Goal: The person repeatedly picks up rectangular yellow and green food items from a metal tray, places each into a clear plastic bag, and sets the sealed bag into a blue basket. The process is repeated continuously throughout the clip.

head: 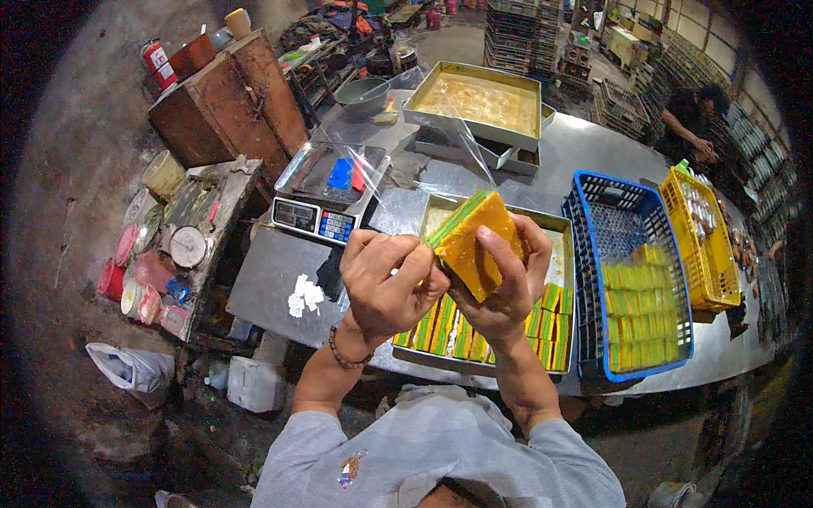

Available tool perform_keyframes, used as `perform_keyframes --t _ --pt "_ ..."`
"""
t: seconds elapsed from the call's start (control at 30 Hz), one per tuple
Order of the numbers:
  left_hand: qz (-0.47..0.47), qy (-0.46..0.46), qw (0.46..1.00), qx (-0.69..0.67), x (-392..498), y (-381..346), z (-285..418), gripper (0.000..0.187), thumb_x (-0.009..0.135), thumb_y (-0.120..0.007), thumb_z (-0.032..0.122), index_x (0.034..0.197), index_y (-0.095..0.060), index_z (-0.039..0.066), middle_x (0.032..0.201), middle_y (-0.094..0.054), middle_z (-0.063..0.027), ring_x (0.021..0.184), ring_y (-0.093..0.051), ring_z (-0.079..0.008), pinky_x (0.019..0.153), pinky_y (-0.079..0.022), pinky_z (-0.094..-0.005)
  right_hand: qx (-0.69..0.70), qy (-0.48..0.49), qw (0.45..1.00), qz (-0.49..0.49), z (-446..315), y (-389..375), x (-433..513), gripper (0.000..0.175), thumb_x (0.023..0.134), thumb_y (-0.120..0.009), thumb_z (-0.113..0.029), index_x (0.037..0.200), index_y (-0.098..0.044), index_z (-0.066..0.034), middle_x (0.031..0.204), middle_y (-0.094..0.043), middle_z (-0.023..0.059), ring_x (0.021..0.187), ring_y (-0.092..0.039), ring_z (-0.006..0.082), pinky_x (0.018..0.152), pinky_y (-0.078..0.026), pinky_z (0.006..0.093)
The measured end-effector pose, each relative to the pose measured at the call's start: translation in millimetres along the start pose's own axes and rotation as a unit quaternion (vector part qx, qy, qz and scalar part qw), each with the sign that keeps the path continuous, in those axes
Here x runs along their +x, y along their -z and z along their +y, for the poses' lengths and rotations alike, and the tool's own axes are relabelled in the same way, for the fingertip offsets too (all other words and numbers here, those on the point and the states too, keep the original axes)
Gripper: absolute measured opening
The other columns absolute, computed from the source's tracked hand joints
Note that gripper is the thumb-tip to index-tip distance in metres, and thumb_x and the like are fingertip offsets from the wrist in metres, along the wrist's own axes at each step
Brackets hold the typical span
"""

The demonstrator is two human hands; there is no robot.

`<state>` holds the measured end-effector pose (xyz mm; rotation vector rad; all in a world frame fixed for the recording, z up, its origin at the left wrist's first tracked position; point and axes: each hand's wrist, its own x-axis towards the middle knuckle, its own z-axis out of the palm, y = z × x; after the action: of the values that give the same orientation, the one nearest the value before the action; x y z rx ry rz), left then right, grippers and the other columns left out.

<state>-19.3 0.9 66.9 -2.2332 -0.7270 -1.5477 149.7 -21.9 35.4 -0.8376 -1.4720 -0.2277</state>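
My right hand [508,279] grips a square slab of layered cake [479,244], tilted, with its orange face towards me and a green layer along the upper left edge. Clear plastic film [438,136] spreads out beyond both hands. At the slab's left corner, my left hand [397,279] is closed with the fingers curled tightly. It seems to pinch the film there, though the contact is mostly hidden. Below the hands, a shallow metal tray [565,254] holds several rows of green and orange cake slices [438,330], partly covered by my wrists.
A digital scale [317,190] stands left, behind white paper slips [305,295]. To the right are a blue plastic crate [635,305] with cake pieces and a yellow crate [702,247]. Stacked metal pans [476,101] stand at the back. Another person [692,127] is at far right.
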Motion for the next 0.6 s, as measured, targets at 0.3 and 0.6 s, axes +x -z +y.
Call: perform_keyframes --t 0.3,0.6 --pt "-0.001 -0.031 0.998 0.059 5 8 2 0.014 0.07 -0.072 0.012 0.066 -0.059 0.01 0.061 -0.049 0.0012 0.052 -0.047 -0.0166 0.061 -0.031 -0.0347 -0.002 -0.001 1.0 -0.024 -3 -3 0 0.072 0.062 -0.094 -0.017 0.128 -0.067 -0.0203 0.132 -0.05 0.0191 0.117 -0.053 0.038 0.095 -0.049 0.0463" --pt "-0.02 -0.019 0.997 0.071 10 16 1 0.023 0.074 -0.074 0.016 0.063 -0.054 0.013 0.059 -0.046 0.0014 0.052 -0.045 -0.0171 0.062 -0.029 -0.0353 0.075 0.028 0.996 -0.047 4 -18 1 0.048 0.071 -0.088 -0.013 0.113 -0.069 -0.0272 0.138 -0.047 0.0226 0.122 -0.05 0.0425 0.097 -0.048 0.0499"
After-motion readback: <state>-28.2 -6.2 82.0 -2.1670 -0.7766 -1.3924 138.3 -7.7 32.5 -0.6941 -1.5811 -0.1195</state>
